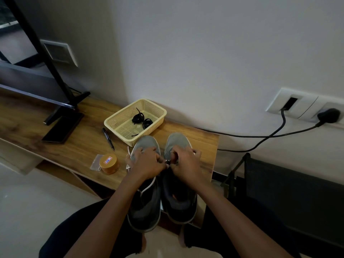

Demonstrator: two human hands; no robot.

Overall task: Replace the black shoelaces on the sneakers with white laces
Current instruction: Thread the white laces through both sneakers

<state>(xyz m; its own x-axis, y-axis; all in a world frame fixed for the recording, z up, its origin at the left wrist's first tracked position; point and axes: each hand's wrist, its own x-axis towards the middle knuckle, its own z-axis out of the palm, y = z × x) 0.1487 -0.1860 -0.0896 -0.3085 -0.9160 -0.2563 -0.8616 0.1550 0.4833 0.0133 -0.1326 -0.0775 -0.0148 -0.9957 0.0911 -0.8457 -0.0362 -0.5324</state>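
Our left hand (147, 162) and right hand (184, 164) are both pinching the white lace (149, 185) between the two sneakers (147, 143) on the shelf (74, 146). The lace is looking soft and floppy, so we are thinking its stiff tip is best to hold.

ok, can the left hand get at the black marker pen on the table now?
Probably yes, once it frees the white lace it pinches. The left hand sits just right of the black marker pen, which lies uncovered on the wooden table beside the yellow mesh basket.
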